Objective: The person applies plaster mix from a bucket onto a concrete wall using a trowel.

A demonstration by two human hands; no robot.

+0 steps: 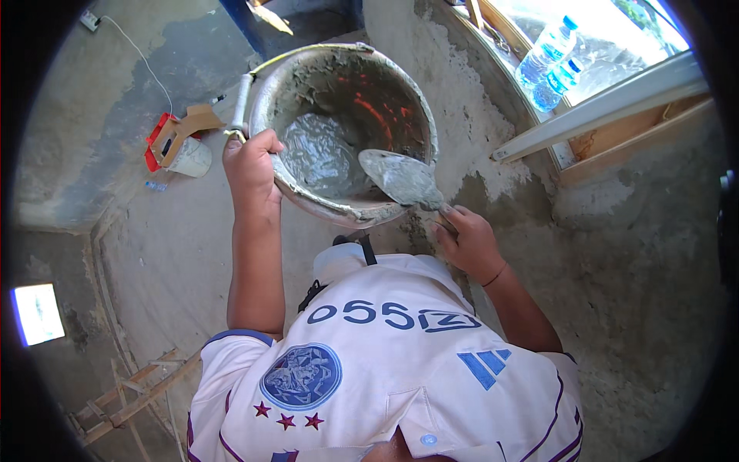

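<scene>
Gripping the rim of a round, crusted grey bucket [339, 212], the left hand [252, 163] reaches straight ahead; the right hand [467, 239], elbow bent, holds a smeared, oval-bladed trowel [404, 179] across the near-right rim, beside glossy grey mortar [315, 150] inside.

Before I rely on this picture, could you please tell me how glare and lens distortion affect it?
Head view: strong daylight nearly washes out the area behind the bottles, and the bright square at far left is almost featureless; head view: wet mortar glints inside the bucket, while the trowel looks fairly sharp; head view: fisheye bending and black corners toward the rim.
</scene>
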